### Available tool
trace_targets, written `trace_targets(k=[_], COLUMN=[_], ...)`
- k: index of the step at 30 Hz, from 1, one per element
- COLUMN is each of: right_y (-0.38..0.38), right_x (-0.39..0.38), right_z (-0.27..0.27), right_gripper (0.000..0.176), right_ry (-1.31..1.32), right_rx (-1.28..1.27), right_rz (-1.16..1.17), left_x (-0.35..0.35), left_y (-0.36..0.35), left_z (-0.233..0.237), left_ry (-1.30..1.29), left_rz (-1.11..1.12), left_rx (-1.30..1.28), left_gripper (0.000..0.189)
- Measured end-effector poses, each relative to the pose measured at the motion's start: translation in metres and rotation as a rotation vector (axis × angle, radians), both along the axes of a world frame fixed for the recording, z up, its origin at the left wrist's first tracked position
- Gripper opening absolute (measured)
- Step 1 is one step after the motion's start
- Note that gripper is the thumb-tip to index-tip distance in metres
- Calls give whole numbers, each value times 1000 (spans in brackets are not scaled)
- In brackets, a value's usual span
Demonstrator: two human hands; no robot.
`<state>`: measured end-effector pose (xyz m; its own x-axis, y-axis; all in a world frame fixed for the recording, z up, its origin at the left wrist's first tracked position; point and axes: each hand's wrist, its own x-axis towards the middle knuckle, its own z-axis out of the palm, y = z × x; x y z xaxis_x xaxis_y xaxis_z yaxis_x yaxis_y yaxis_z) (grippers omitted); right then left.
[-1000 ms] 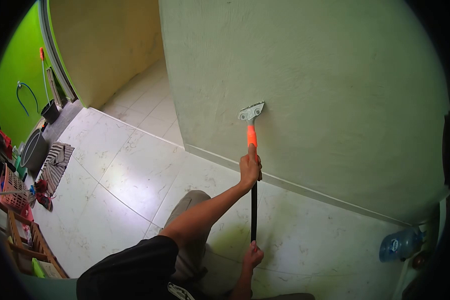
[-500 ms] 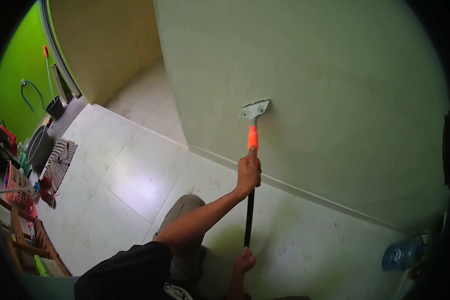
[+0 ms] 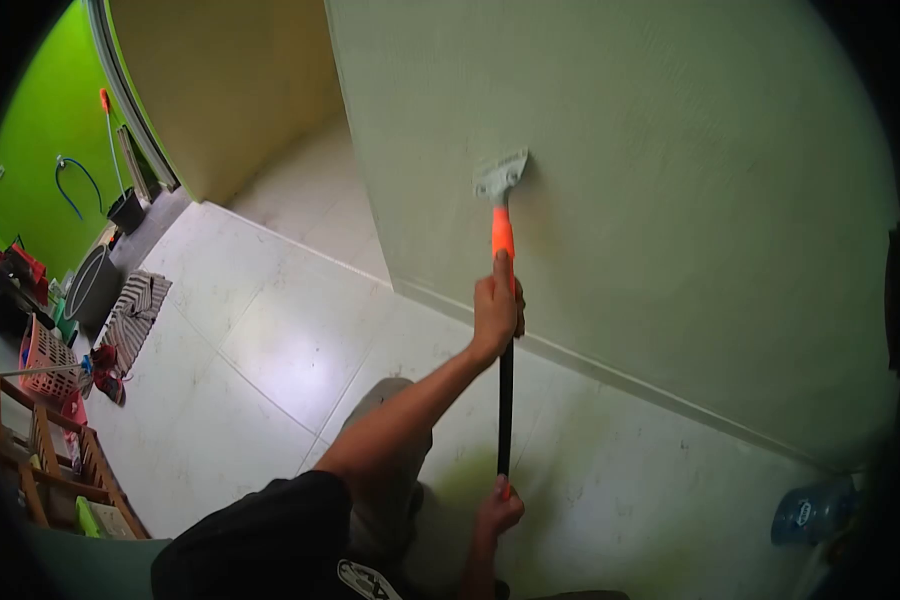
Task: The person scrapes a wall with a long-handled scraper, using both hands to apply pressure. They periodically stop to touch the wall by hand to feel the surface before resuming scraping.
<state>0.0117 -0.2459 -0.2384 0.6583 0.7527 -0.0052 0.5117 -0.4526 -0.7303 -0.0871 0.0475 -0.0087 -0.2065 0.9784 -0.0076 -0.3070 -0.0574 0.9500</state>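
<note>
A long-handled scraper has a whitish head (image 3: 500, 180), an orange collar (image 3: 502, 232) and a black shaft (image 3: 506, 410). Its blade meets the pale green wall (image 3: 670, 200). My left hand (image 3: 496, 312) is wrapped round the upper shaft just below the collar, thumb laid along it. Lower down, my right hand (image 3: 500, 508) grips the shaft's orange-tipped bottom end.
White floor tiles (image 3: 270, 350) meet the wall at a skirting (image 3: 610, 380). A blue water bottle (image 3: 810, 512) lies at lower right. At left are a pink basket (image 3: 48, 360), a grey tub (image 3: 94, 288), a striped mat (image 3: 135, 315) and a wooden rack (image 3: 70, 470).
The scraper head has moved up the wall and tilted more steeply. Both hands have risen with the shaft, still holding it. The view has shifted slightly.
</note>
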Motion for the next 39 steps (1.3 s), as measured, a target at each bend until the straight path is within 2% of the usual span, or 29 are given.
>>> trace_targets(k=[1,3,5,6,8,10,15,18,22,27,30,34,37,39], right_y=[-3,-6,3,9,-30,-4,-3,-13,-23,-20,2,4,7,4], right_x=[3,12,17,13,4,0,87,119,113,102,73,71,89,101], right_z=[-1,-5,-2,1,15,43,90,88,67,57,75,71,93,87], right_gripper=[52,52,56,58,62,67,72,73,73,72,71,69,67,65], right_ry=[18,59,8,2,-23,-90,-185,-157,-208,-293,-156,-295,-280,-279], right_rx=[26,71,34,54,-9,16,-28,-62,13,42,-88,8,-53,-7], right_rz=[-23,-69,-40,-25,-24,-39,-7,3,-26,-50,-23,-48,-46,-81], left_x=[9,20,16,8,-16,-18,14,36,40,21,-6,-5,5,23], left_y=[-7,-12,-3,-3,-3,4,4,-3,-10,-10,10,15,20,9], left_z=[-9,-35,-32,-12,1,8,-7,-23,-32,-33,-27,-26,-22,-31], left_ry=[31,-7,-31,18,-43,-108,-289,-307,-294,-296,-243,-257,-323,-299], left_rz=[65,0,32,89,17,15,74,77,11,73,90,125,154,108], left_rx=[-50,-53,-111,-65,-31,-52,-98,-131,-135,-193,-77,-103,-154,-170], left_gripper=[75,76,75,75,73,74,77,77,80,78,75,76,76,77])
